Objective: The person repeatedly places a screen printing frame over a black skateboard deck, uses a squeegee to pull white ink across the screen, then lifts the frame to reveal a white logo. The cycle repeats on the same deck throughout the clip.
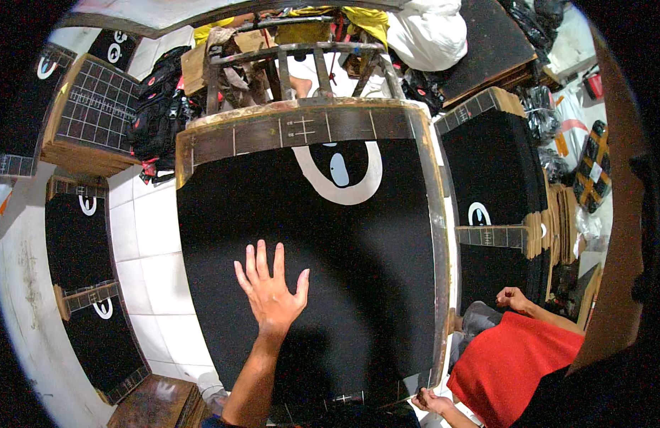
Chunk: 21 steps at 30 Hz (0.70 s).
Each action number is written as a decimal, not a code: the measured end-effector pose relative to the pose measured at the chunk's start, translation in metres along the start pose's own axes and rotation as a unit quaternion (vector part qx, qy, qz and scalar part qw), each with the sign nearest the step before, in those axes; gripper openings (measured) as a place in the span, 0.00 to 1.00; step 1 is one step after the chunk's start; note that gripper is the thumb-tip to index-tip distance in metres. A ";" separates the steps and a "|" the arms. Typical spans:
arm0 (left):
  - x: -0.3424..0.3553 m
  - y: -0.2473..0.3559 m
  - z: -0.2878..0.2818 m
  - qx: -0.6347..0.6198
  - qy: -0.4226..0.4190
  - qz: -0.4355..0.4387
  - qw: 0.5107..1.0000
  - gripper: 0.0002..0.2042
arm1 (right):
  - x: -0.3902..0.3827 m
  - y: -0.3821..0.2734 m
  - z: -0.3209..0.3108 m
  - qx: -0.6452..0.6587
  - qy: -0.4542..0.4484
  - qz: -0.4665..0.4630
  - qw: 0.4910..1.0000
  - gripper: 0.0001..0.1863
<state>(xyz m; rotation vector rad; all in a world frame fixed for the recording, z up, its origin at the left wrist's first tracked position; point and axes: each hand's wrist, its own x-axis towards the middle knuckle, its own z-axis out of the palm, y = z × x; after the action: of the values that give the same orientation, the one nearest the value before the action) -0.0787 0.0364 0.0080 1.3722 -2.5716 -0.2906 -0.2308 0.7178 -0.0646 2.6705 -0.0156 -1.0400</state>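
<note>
My left hand (274, 294) is over the middle of a large black cloth panel (344, 285), palm down with its fingers spread. It looks flat on the cloth or just above it; I cannot tell which. The panel lies on a worn board (308, 127) whose dark far edge carries pale ruled lines. A pale ring print (373, 171) with a light blue shape inside it sits near that far edge. My right hand is not in view. At the near right corner, another person's hand (433, 401) grips or touches the board's edge.
The co-worker in a red top (519, 364) sits close on the right, another hand (514, 296) raised. Similar black panels lie left (77, 232) and in a stack right (483, 167). A metal rack (323, 68) and black backpack (157, 107) stand beyond. White tiles (148, 278) show at left.
</note>
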 end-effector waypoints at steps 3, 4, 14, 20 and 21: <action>0.002 0.002 -0.001 -0.011 0.021 0.001 1.000 0.34 | -0.013 0.011 0.006 0.017 -0.023 0.009 1.000 0.22; 0.002 0.003 -0.002 -0.018 0.011 -0.007 1.000 0.34 | -0.017 0.016 0.005 0.020 -0.030 0.014 0.999 0.22; -0.166 -0.250 0.005 -0.278 0.259 -0.325 0.866 0.14 | -0.072 0.011 -0.035 0.075 -0.089 0.024 0.993 0.27; -0.453 -0.286 0.102 -0.187 -0.311 -0.420 0.832 0.19 | -0.111 0.060 -0.073 0.178 -0.124 -0.001 0.976 0.24; -0.475 -0.271 0.117 -0.169 -0.295 -0.477 0.811 0.18 | -0.119 0.084 -0.081 0.207 -0.130 -0.003 0.970 0.24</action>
<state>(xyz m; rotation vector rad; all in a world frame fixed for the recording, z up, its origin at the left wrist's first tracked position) 0.3617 0.2932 -0.2221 2.5829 -1.7276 -1.4341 -0.2580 0.6706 0.0930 2.8638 -0.3112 -1.5287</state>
